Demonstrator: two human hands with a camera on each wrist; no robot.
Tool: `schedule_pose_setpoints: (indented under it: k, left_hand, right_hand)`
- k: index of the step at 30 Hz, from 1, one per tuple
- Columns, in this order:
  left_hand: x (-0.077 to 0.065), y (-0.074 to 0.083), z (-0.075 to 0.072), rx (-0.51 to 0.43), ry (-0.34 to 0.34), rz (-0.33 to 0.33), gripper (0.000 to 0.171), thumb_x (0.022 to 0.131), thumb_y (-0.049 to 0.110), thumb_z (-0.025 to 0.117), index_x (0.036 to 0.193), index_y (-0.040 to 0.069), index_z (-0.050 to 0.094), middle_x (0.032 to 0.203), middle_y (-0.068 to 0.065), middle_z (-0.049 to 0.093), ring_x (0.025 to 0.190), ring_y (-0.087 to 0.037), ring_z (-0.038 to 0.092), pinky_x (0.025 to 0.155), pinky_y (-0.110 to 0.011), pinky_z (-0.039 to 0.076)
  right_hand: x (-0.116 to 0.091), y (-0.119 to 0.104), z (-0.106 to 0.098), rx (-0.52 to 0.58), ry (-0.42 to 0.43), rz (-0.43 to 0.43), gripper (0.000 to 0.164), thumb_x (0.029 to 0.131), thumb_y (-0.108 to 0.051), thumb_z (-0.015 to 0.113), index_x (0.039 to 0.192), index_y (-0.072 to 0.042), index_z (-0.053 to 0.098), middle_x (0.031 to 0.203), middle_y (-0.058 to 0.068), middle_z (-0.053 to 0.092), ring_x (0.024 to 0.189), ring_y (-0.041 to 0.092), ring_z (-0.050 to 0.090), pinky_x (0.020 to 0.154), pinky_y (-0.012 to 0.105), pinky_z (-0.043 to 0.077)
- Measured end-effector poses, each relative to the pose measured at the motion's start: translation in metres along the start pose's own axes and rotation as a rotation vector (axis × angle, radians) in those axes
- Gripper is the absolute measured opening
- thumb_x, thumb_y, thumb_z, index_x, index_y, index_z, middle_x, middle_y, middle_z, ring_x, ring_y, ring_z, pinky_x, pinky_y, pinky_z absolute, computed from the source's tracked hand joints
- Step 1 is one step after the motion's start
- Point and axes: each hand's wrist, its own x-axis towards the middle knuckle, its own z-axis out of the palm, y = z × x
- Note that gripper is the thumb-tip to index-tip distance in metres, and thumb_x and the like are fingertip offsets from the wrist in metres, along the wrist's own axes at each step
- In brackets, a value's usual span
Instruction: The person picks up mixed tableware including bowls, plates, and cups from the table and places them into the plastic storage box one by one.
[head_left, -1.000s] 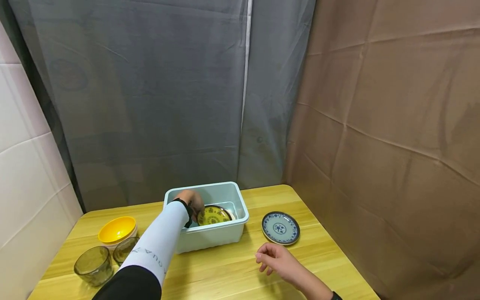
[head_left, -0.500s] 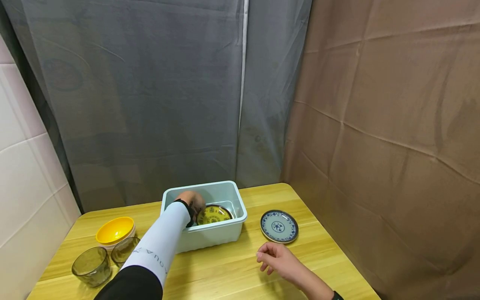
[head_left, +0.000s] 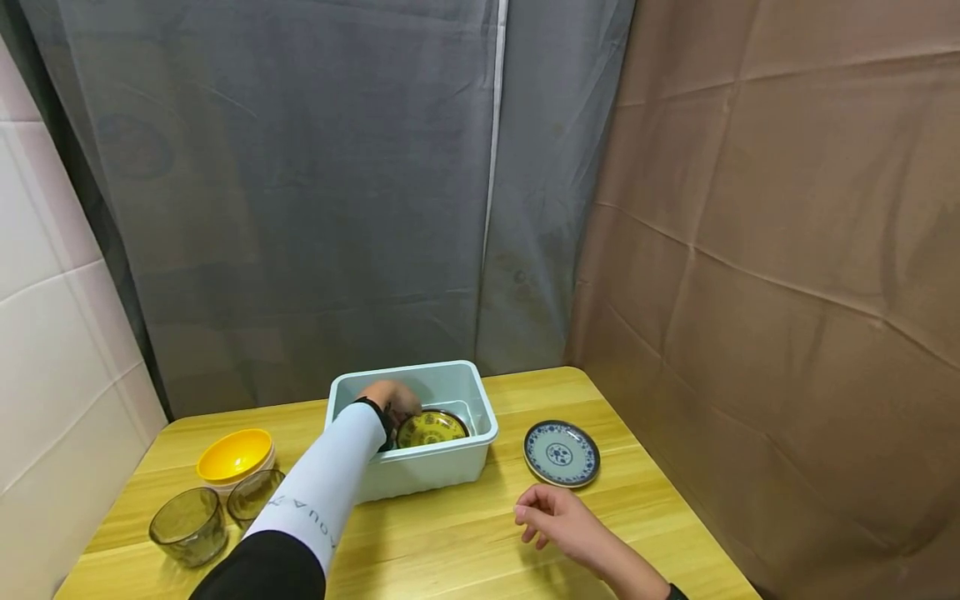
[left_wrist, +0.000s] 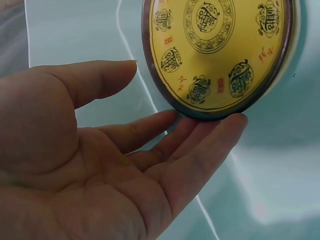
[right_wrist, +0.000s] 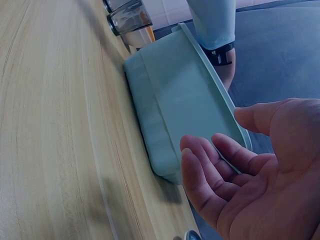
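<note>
Inside the pale blue plastic bin [head_left: 420, 477] my left hand [head_left: 397, 398] reaches down to a yellow plate [head_left: 432, 427] with a dark rim. In the left wrist view, the fingers [left_wrist: 197, 162] touch the plate's lower edge from beneath, while the thumb stays apart from the rim. A pale edge shows behind this plate. My right hand [head_left: 553, 521] hovers over the table's front right, fingers loosely bent and holding nothing. Closest to it lies a blue-and-white patterned plate [head_left: 561, 453] with a dark rim.
On the left of the wooden table [head_left: 442, 550] a yellow bowl [head_left: 235, 455] sits stacked on a paler one. Two smoky glass cups, a near one [head_left: 189, 527] and a far one [head_left: 253, 493], stand by my left forearm. A grey curtain [head_left: 315, 208] hangs behind.
My left hand has shifted slightly to the right within the bin, and the yellow plate has moved a little the same way. The right hand has stayed almost still.
</note>
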Motion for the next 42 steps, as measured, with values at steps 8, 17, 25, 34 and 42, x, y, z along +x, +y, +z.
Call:
schedule_pose_setpoints:
  k: [8, 17, 25, 34, 42]
  left_hand:
    - [0.004, 0.002, 0.000, 0.053, -0.011, 0.044, 0.055, 0.107, 0.029, 0.063, 0.142, -0.012, 0.063, 0.139, -0.032, 0.067, 0.135, -0.041, 0.064, 0.105, -0.042, 0.057]
    - [0.005, -0.002, 0.000, 0.028, -0.002, 0.060, 0.063, 0.106, 0.028, 0.063, 0.150, -0.016, 0.054, 0.149, -0.039, 0.058, 0.141, -0.045, 0.059, 0.118, -0.045, 0.050]
    - [-0.009, 0.007, -0.019, 0.189, 0.151, 0.189, 0.051, 0.109, 0.034, 0.064, 0.142, -0.004, 0.064, 0.142, -0.026, 0.064, 0.131, -0.041, 0.064, 0.107, -0.054, 0.057]
    - [-0.070, 0.004, -0.023, 0.172, 0.297, 0.412, 0.055, 0.111, 0.037, 0.066, 0.151, 0.001, 0.062, 0.154, -0.018, 0.060, 0.137, -0.037, 0.061, 0.110, -0.055, 0.055]
    - [-0.123, -0.023, 0.000, 0.036, 0.427, 0.555, 0.037, 0.111, 0.029, 0.068, 0.139, 0.004, 0.069, 0.133, -0.012, 0.071, 0.120, -0.032, 0.069, 0.100, -0.050, 0.060]
  right_hand:
    - [0.001, -0.001, 0.000, -0.005, -0.009, -0.004, 0.024, 0.111, -0.016, 0.068, 0.115, 0.008, 0.066, 0.095, 0.004, 0.068, 0.089, 0.030, 0.074, 0.074, 0.042, 0.063]
    - [0.005, -0.002, 0.002, -0.003, -0.022, 0.003, 0.022, 0.111, -0.016, 0.067, 0.114, 0.006, 0.067, 0.095, 0.004, 0.068, 0.090, 0.031, 0.074, 0.075, 0.045, 0.064]
    - [0.012, -0.002, 0.001, -0.024, -0.024, 0.009, 0.021, 0.111, -0.017, 0.067, 0.114, 0.004, 0.067, 0.095, 0.003, 0.069, 0.090, 0.031, 0.075, 0.074, 0.042, 0.064]
    - [0.018, -0.002, 0.001, -0.033, -0.038, 0.018, 0.022, 0.112, -0.016, 0.066, 0.116, 0.006, 0.067, 0.099, 0.006, 0.071, 0.091, 0.032, 0.075, 0.076, 0.046, 0.064]
    - [0.019, -0.001, 0.002, -0.040, -0.048, 0.007, 0.023, 0.112, -0.016, 0.065, 0.117, 0.006, 0.067, 0.101, 0.008, 0.071, 0.091, 0.033, 0.075, 0.074, 0.042, 0.064]
